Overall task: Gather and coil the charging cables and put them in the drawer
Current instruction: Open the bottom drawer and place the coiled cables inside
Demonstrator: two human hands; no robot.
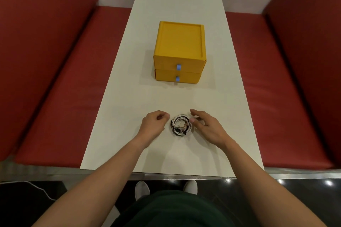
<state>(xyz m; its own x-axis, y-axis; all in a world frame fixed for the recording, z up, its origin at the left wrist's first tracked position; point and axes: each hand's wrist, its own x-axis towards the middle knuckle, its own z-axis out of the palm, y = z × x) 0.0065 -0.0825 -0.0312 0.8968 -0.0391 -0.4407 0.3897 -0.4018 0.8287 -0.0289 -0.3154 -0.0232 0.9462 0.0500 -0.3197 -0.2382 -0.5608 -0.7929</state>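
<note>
I see both forearms reaching out over the white table [166, 155]. The left hand [154, 125] sits knuckles-up with its fingers curled in toward the palm, holding nothing. The right hand [206, 125] is spread loose, fingers nearly straight and pointing left, also holding nothing.

Between them lies the cable coil [180, 125], a small tight round bundle of black and white cords with the plugs tucked in the middle, flat on the matte tabletop. It is just beside the left knuckles. The right thumb tip is at its right edge, and I cannot tell whether it touches.

Well beyond stands the yellow drawer unit [180, 51], boxy and smooth, with both drawers closed and a blue pull tab [178, 67] on each front. Red cushioned benches [60, 97] flank the table.
</note>
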